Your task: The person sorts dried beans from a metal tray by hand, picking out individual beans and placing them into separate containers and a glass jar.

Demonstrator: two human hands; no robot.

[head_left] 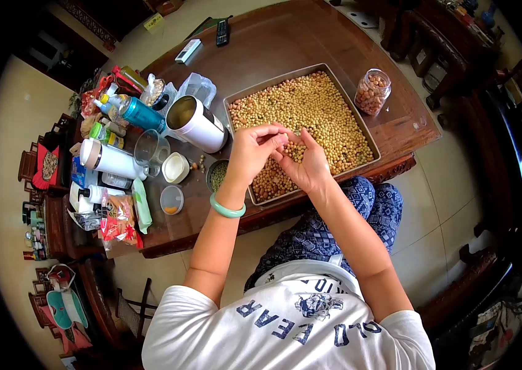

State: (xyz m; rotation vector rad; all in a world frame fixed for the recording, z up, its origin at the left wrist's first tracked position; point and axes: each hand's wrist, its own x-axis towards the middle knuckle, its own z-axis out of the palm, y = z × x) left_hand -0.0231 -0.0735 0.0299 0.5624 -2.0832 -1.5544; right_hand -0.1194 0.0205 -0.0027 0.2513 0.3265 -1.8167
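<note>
My left hand (257, 151), with a pale green bangle (227, 208) on its wrist, is over the near part of a shallow metal tray (369, 140). Its thumb and fingers are pinched together; whatever is between them is too small to name. Touching its fingertips, my right hand (306, 168) is turned palm up, thumb spread from the fingers. Beans show in that gap, but I cannot tell whether they rest in the hand or in the tray behind. Yellow soybeans (310, 102) cover most of the tray, with browner beans (270, 182) in the near left corner.
Right of the tray stands a glass jar (372, 92) of reddish nuts. On the left are a white canister (198, 125), a bowl of green beans (217, 176), a clear pitcher (152, 150), a white tumbler (110, 159) and several packets. Remotes (222, 32) lie at the back.
</note>
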